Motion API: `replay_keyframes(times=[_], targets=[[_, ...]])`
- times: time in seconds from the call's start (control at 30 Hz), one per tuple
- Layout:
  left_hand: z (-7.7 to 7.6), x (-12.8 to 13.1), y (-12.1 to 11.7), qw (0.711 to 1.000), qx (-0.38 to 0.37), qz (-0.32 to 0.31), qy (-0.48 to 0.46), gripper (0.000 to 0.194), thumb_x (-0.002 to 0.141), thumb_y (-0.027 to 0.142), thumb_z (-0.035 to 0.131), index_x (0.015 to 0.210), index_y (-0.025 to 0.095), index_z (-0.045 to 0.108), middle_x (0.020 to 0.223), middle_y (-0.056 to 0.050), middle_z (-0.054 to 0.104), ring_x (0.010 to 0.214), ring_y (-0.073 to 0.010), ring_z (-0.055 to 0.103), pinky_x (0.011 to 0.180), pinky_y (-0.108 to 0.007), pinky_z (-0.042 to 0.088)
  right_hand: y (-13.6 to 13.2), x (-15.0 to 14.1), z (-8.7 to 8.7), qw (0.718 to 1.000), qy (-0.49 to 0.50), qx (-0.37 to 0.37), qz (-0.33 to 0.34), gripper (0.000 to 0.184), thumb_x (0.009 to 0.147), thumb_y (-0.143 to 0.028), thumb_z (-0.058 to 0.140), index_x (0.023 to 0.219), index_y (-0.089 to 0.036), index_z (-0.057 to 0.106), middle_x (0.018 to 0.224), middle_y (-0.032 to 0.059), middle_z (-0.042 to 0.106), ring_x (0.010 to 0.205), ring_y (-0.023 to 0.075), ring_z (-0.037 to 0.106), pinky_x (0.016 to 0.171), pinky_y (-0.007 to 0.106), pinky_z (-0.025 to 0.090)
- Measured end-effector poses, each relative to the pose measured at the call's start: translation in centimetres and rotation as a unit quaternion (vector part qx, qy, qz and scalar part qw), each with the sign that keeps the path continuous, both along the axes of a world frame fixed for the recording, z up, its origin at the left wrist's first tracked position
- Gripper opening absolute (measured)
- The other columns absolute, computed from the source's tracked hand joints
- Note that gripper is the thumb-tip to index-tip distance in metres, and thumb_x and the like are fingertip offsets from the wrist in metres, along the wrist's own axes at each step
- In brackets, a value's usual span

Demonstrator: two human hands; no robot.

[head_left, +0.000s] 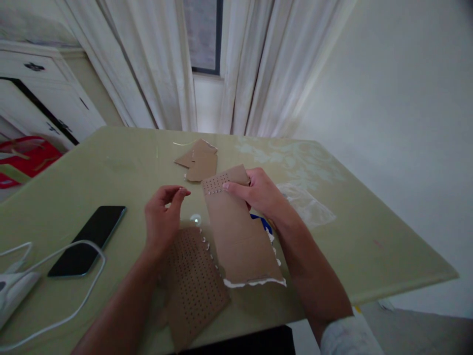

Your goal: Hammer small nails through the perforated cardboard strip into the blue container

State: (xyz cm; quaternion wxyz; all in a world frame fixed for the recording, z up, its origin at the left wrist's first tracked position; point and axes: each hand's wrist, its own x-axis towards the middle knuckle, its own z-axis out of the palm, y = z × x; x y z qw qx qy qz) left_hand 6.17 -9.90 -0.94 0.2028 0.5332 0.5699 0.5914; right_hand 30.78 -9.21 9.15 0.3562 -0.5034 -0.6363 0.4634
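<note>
My right hand grips a brown cardboard strip by its upper right edge, thumb on the face. Several rows of small holes or dots mark the strip's top end, and its bottom edge is torn and white. To the left of the strip, my left hand is closed in a pinch; whatever its fingertips hold is too small to make out. Below that hand lies a second cardboard piece, covered in rows of holes, with white torn bits along its right edge. A small clear round item rests between the two pieces.
More cardboard scraps lie farther back on the green-covered table. A phone and a white cable are at the left. Clear plastic and a partly hidden blue item lie around the right arm.
</note>
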Motion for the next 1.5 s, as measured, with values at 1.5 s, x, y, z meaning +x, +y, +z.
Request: replay_keyframes(times=[1.5], targets=[[-0.8, 1.5, -2.4, 0.957, 0.233, -0.086, 0.147, 0.013, 0.090, 0.009, 0.074, 0.096, 0.020, 0.077, 0.100, -0.005, 0.075, 0.092, -0.0181, 0.072, 0.080, -0.028, 0.058, -0.9, -0.5, 0.2, 0.965, 0.198, -0.143, 0.092, 0.043, 0.072, -0.040, 0.098, 0.101, -0.014, 0.080, 0.095, 0.0070, 0.082, 0.076, 0.0165, 0.075, 0.069, 0.026, 0.061]])
